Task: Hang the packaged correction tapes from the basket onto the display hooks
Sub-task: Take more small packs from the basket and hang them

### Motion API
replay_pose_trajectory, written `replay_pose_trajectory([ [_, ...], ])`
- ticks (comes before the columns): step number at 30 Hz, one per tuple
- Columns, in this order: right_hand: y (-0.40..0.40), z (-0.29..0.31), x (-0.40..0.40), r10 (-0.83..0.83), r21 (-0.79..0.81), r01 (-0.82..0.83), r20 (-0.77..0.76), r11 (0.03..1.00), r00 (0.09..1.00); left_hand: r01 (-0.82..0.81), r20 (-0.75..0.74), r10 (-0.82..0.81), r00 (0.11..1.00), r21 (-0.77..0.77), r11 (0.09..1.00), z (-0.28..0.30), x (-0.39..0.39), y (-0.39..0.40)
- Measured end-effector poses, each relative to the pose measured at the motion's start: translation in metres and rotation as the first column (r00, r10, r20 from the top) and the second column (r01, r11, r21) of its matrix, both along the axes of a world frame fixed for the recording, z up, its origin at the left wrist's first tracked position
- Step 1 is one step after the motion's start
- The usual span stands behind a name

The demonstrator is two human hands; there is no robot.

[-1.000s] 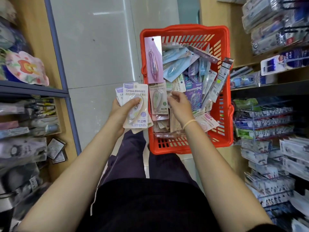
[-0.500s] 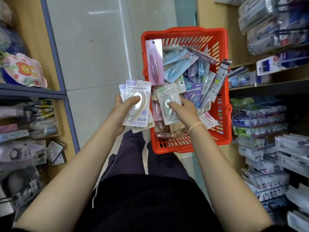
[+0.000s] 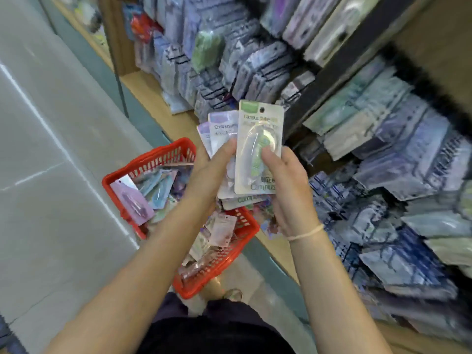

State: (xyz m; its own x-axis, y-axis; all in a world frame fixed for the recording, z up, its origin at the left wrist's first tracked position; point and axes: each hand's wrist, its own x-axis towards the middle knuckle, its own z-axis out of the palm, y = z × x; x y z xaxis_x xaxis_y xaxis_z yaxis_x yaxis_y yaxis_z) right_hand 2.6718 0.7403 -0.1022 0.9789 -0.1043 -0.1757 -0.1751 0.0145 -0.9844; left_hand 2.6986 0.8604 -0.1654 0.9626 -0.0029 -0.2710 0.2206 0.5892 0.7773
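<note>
Progress early | left hand (image 3: 204, 180) grips fanned tape packs (image 3: 222, 129) above basket (image 3: 155, 159) | right hand (image 3: 286, 182) pinches green pack (image 3: 258, 139) | none hung yet | basket holds many

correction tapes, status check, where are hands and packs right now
Left hand grips a fanned stack of Campus packs. Right hand pinches the green-label pack in front. Red basket below, not empty. Display hooks blurred, nothing hung yet.
</note>
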Motion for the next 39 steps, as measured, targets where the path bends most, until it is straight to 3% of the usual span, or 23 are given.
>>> replay_pose_trajectory([
  [8, -0.131, 0.091, -0.091, -0.378, -0.06, 0.421, 0.339, 0.905, 0.861, 0.332, 0.301, -0.318, 0.899, 0.004, 0.943, 0.105, -0.05, -0.156],
  [14, -0.254, 0.132, -0.199, -0.519, -0.03, 0.603, 0.477, 0.797, 0.71, 0.619, 0.398, -0.596, 0.697, 0.084, 0.781, 0.157, -0.128, -0.297],
  [19, -0.386, 0.147, -0.301, -0.641, 0.057, 0.723, 0.515, 0.688, 0.569, 0.696, 0.464, -0.69, 0.555, 0.194, 0.691, 0.181, -0.207, -0.43],
  [24, -0.508, 0.152, -0.376, -0.724, 0.11, 0.809, 0.527, 0.578, 0.446, 0.649, 0.494, -0.664, 0.562, 0.235, 0.724, 0.2, -0.269, -0.539],
  [27, -0.553, 0.153, -0.398, -0.735, 0.157, 0.81, 0.541, 0.565, 0.408, 0.605, 0.465, -0.639, 0.612, 0.245, 0.758, 0.205, -0.283, -0.576],
  [33, -0.585, 0.15, -0.391, -0.675, 0.15, 0.738, 0.55, 0.658, 0.491, 0.484, 0.418, -0.547, 0.725, 0.255, 0.837, 0.205, -0.275, -0.589],
  [39, -0.572, 0.165, -0.339, -0.53, 0.012, 0.656, 0.6, 0.755, 0.599, 0.39, 0.458, -0.455, 0.764, 0.234, 0.891, 0.207, -0.257, -0.569],
])
